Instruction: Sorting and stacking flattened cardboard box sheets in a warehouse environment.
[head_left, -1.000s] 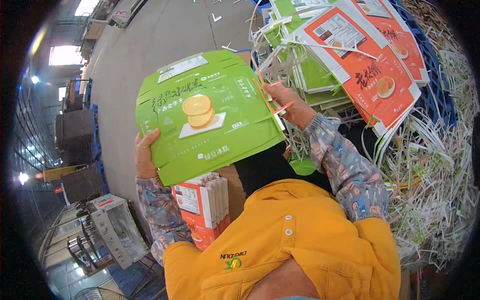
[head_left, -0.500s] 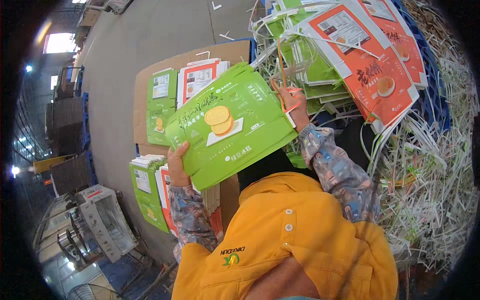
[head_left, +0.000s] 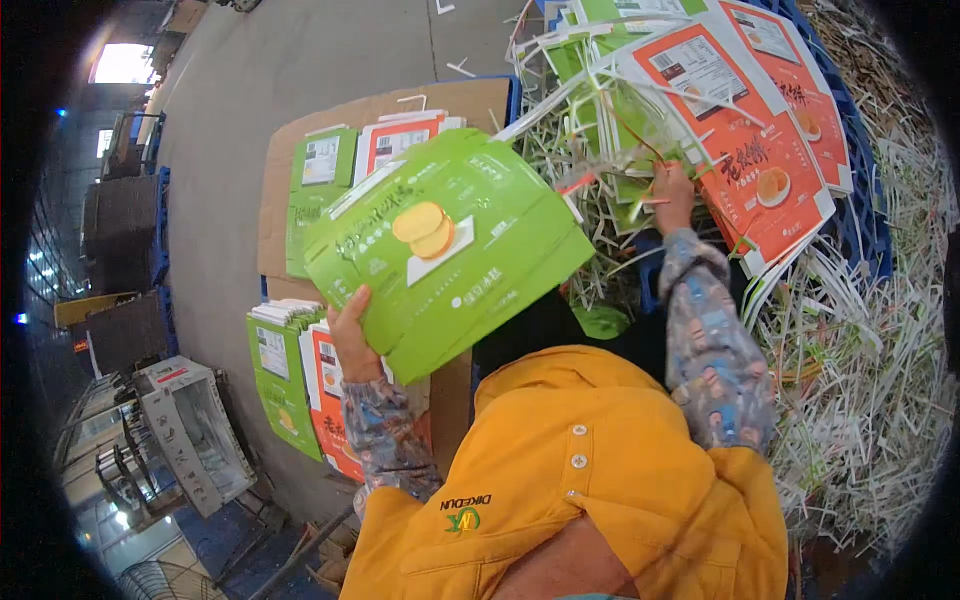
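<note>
My left hand (head_left: 355, 338) grips the lower left edge of a flat green printed carton sheet (head_left: 520, 240), thumb on top. The sheet is tilted in front of me, with a picture of yellow cakes on it; whether it is one sheet or several cannot be told. My right hand (head_left: 676, 196) is off to the right of the sheet, closed among paper trimmings (head_left: 600, 255) beside green sheets. Thin reddish bits show by its fingers, but what it holds is blurred. Next to that hand lies a red carton sheet (head_left: 735, 190) with white margins.
On the left, a cardboard-covered pallet (head_left: 285, 170) bears stacked green sheets (head_left: 283, 385) and red sheets (head_left: 403, 143). A blue pallet (head_left: 868, 235) edges the right-hand stacks. Paper strips (head_left: 860, 430) heap up at the right. A whitish open crate (head_left: 195, 430) stands lower left.
My right hand has moved right, away from the green carton sheet's edge and into the trimmings. The sheet and my left hand have shifted slightly left.
</note>
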